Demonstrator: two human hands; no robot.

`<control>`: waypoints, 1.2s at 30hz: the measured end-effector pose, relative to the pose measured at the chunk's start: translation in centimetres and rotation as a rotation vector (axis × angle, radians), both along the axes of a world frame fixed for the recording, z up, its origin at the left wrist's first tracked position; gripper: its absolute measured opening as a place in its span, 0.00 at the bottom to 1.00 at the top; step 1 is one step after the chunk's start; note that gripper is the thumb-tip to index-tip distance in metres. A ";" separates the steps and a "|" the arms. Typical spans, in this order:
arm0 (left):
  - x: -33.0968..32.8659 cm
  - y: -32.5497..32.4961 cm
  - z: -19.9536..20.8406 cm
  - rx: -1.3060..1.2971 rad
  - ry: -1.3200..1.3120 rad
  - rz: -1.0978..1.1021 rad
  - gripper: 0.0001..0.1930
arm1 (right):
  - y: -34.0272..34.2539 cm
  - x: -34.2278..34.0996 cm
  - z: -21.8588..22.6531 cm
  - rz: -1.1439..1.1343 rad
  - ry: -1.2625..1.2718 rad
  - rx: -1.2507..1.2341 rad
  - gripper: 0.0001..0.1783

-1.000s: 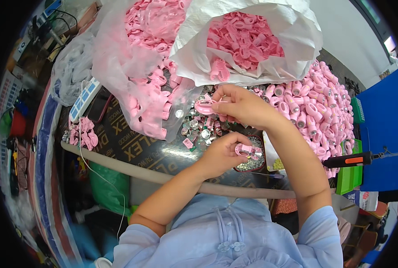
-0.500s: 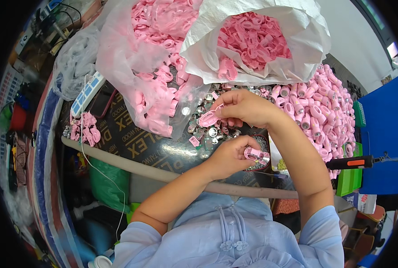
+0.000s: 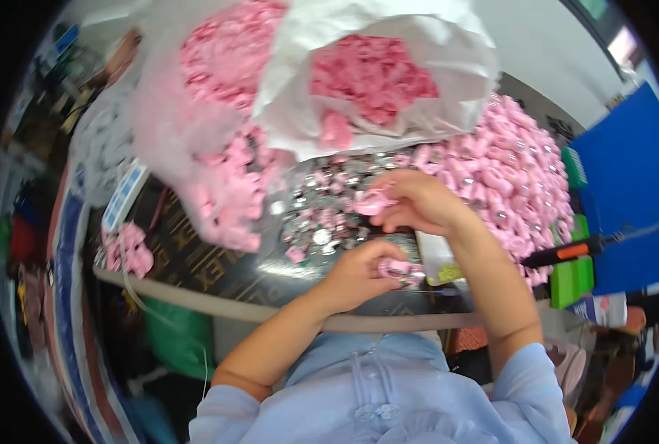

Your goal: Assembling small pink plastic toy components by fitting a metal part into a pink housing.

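Observation:
My left hand (image 3: 355, 275) is closed around a pink plastic housing (image 3: 397, 271) with a shiny metal-looking part at its right end. Farther from me, my right hand (image 3: 422, 201) pinches a pink plastic shell (image 3: 374, 200) between thumb and fingers, slightly blurred and apart from the left hand's piece. Beneath and left of the right hand spreads a heap of small loose parts (image 3: 322, 214), silvery, green and pink. A large pile of pink housings with silvery ends (image 3: 518, 174) rises to the right of my right hand.
A white sack (image 3: 455, 44) of pink shells stands at the back, beside a clear bag (image 3: 226, 181) of more shells. An electric screwdriver (image 3: 566, 253) hangs at right near a green tray (image 3: 572, 277). A power strip (image 3: 124, 196) lies at left; a padded edge (image 3: 218, 305) borders the table.
My right hand has moved right over the loose parts with its shell, closer to the left hand. The left hand keeps its housing. The whole view has shifted and blurred somewhat.

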State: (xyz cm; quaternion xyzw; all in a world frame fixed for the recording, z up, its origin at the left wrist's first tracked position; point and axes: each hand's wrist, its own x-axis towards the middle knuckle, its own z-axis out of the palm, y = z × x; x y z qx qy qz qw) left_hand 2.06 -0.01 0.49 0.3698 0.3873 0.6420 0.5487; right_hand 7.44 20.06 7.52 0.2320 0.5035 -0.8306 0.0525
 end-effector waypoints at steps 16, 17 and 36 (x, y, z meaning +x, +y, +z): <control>0.3 -0.7 0.2 -0.190 0.362 0.002 0.33 | -18.6 -13.9 1.4 0.382 0.107 -0.124 0.27; 0.1 -0.8 -0.3 -0.179 0.358 -0.015 0.33 | -19.2 -13.6 1.7 0.245 0.064 -0.065 0.31; -0.2 -0.2 0.3 -0.093 -0.058 0.020 0.19 | 0.3 -0.2 -1.5 0.136 -0.296 1.709 0.16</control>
